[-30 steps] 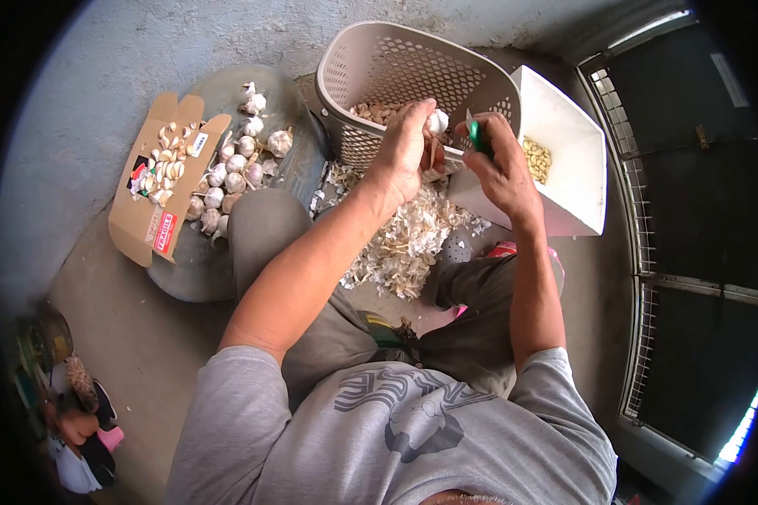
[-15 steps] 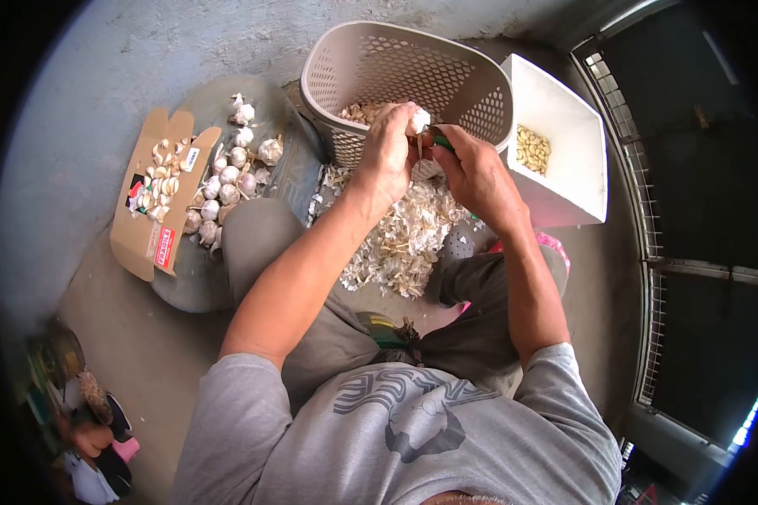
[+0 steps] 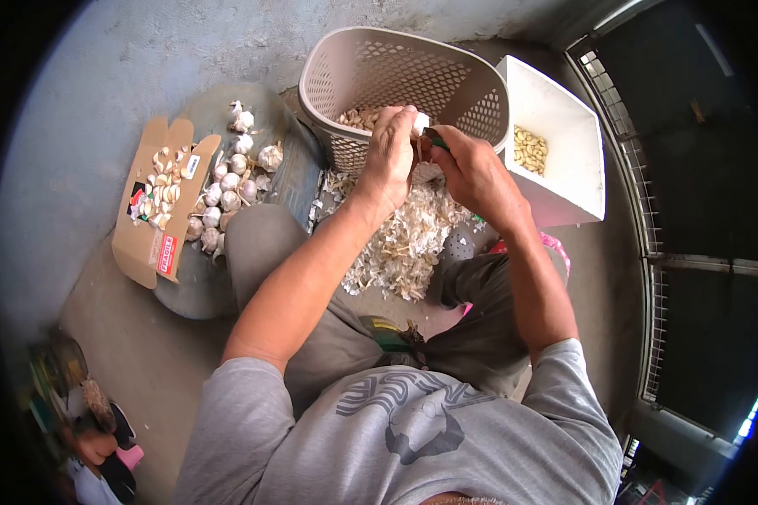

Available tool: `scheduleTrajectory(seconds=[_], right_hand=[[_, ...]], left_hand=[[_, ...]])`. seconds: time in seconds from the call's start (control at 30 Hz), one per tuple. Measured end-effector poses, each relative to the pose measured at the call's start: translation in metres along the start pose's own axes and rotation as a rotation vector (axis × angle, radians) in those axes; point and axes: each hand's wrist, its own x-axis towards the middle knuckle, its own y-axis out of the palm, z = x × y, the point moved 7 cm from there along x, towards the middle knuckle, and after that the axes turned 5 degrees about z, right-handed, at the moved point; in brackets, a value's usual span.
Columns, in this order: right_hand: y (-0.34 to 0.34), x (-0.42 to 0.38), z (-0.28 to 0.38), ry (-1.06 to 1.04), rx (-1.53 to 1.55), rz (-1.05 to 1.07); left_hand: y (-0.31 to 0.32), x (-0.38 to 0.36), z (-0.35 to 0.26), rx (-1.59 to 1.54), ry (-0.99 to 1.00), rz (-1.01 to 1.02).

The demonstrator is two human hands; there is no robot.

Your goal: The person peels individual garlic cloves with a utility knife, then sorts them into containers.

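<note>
My left hand [image 3: 387, 162] is closed around a white garlic bulb [image 3: 420, 124], held up in front of the basket. Gripped in my right hand [image 3: 480, 175] is a small knife with a green handle [image 3: 440, 145]; its dark blade [image 3: 431, 133] is against or very near the bulb. My fingers hide part of both. Below them a heap of garlic skins [image 3: 400, 248] covers the floor. Several whole garlic bulbs [image 3: 230, 200] lie at the left on a dark round surface, beside a cardboard tray [image 3: 135, 248] with loose cloves [image 3: 162, 189].
A beige perforated basket [image 3: 379, 55] stands ahead, with garlic pieces [image 3: 360, 117] inside. To its right is a white foam box [image 3: 568, 126] holding peeled cloves [image 3: 530, 150]. A metal gate [image 3: 699, 269] runs along the right side. Shoes [image 3: 101, 446] lie at lower left.
My hands stay together over the heap with the bulb and knife. The knife has shifted slightly against the bulb, and the whole view has moved a little.
</note>
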Motion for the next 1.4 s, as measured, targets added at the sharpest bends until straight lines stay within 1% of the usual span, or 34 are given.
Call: scheduleTrajectory(seconds=[0.03,0.13,0.23,0.27,0.37,0.4,0.5,0.53,0.63,0.77,0.8,0.83,0.9,0.93,0.97,1.0,1.03,1.07,1.17,1.2,1.23,1.3,1.37,1.4], right_hand=[[-0.002,0.002,0.001,-0.027,-0.030,0.002],[-0.010,0.013,0.008,-0.066,-0.059,0.093],[-0.016,0.018,0.003,0.034,-0.090,0.251],[-0.019,0.017,0.005,0.025,-0.130,0.253],[-0.015,0.002,0.005,0.061,-0.104,0.140],[-0.011,-0.004,0.004,0.100,-0.131,0.125],[-0.009,-0.016,-0.006,0.165,0.042,0.040],[-0.012,-0.017,-0.007,0.167,0.154,0.042],[-0.021,-0.023,-0.005,0.012,0.046,-0.120],[-0.026,-0.030,-0.013,0.098,-0.019,-0.021],[-0.025,-0.031,-0.020,0.025,0.005,-0.057],[-0.023,-0.031,-0.025,0.064,0.162,-0.025],[-0.018,-0.029,-0.029,0.133,0.475,0.047],[-0.007,-0.025,-0.038,0.226,0.696,0.102],[-0.004,-0.024,-0.040,0.248,0.807,0.127],[-0.002,-0.023,-0.040,0.272,0.919,0.150],[0.000,-0.023,-0.040,0.295,1.031,0.170],[-0.003,-0.022,-0.040,0.269,1.090,0.199],[-0.007,-0.010,-0.044,0.142,0.959,0.160],[-0.010,-0.007,-0.043,0.124,0.952,0.222],[-0.015,-0.008,-0.042,0.166,0.966,0.310],[-0.010,-0.005,-0.041,0.136,1.034,0.269],[-0.002,-0.002,-0.037,0.117,1.160,0.287],[0.001,0.000,-0.033,0.105,1.225,0.302]], left_hand=[[0.000,0.001,-0.001,0.013,0.010,0.001],[0.000,0.001,-0.005,0.049,0.035,0.010],[0.006,-0.001,-0.006,0.063,0.011,0.049],[0.006,-0.001,-0.003,0.063,0.012,0.083],[0.012,-0.003,-0.002,0.147,0.068,0.041],[0.015,-0.007,0.002,0.155,0.033,0.042],[0.021,-0.008,0.002,0.387,0.163,0.023],[0.021,-0.009,0.005,0.399,0.158,0.032],[0.034,-0.005,0.009,0.426,0.156,0.075],[0.044,-0.008,0.013,0.480,0.119,0.118],[0.042,-0.008,0.014,0.497,0.100,0.123],[0.041,-0.008,0.014,0.516,0.083,0.125],[0.039,-0.008,0.009,0.578,0.122,0.135],[0.038,-0.007,0.007,0.602,0.142,0.123],[0.036,-0.008,0.004,0.626,0.159,0.113],[0.032,-0.007,0.010,0.483,0.059,0.108],[0.032,-0.005,0.008,0.468,0.064,0.129],[0.030,-0.003,0.006,0.453,0.069,0.150],[0.029,0.001,0.001,0.398,0.099,0.213],[0.030,0.002,0.000,0.397,0.112,0.224],[0.032,0.000,-0.002,0.394,0.124,0.236],[0.030,-0.001,-0.006,0.435,0.107,0.186],[0.029,-0.005,-0.015,0.424,0.062,0.151],[0.030,-0.007,-0.021,0.455,0.109,0.171]])
